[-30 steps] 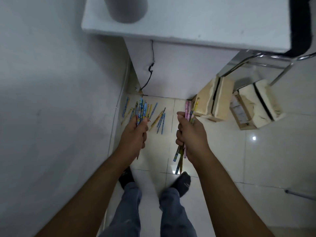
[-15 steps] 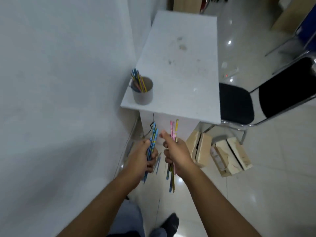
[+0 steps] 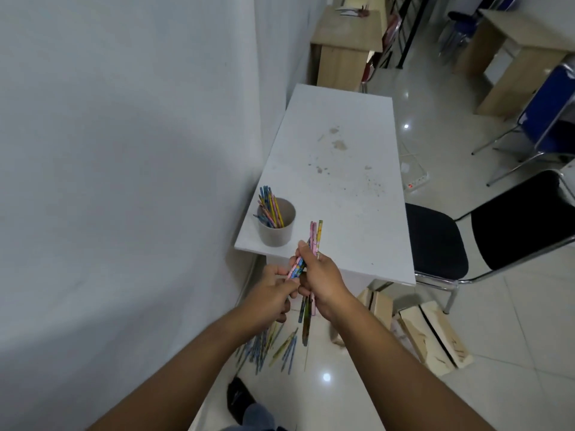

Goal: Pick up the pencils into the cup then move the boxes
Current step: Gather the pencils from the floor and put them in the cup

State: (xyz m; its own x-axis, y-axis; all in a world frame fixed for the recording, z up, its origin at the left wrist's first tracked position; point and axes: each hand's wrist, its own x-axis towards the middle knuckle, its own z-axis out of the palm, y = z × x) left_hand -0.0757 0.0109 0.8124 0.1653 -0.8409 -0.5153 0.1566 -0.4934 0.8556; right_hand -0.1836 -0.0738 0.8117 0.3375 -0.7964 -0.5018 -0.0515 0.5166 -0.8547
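I have only the head view, which looks down past two bare forearms at the near end of a white table (image 3: 342, 181) set against the wall (image 3: 124, 150). The right hand (image 3: 325, 283) is clenched round a pencil bunch (image 3: 316, 237) (pink and yellow ones, mostly). It holds the bunch nearly upright, tops above the knuckles over the table's near edge, lower ends hanging below the fist. The left hand (image 3: 269, 298) is right against it, fingers curled, thumb and fingertips pinching a few blue pencils (image 3: 295, 269) that slant up towards the right hand. I cannot tell whether the right fingers grip these as well. The grey cup (image 3: 276, 233) stands upright on the table's near left corner, close to the wall. The cup pencils (image 3: 270, 209) lean towards its left side, and both hands are near the cup without touching it. Loose pencils (image 3: 273, 348) lie scattered on the tiled floor (image 3: 513, 321) below the hands, beside the wall. Of the two pale wooden boxes, the near box (image 3: 378, 306) sits partly under the table's near right corner. The far box (image 3: 432, 334) lies just to its right on the floor, next to the legs of a black chair (image 3: 435, 241) drawn up to the table's right side. A dark-socked foot (image 3: 238, 396) shows at the bottom. Farther off are wooden desks (image 3: 345, 51) and a blue chair (image 3: 547, 110).
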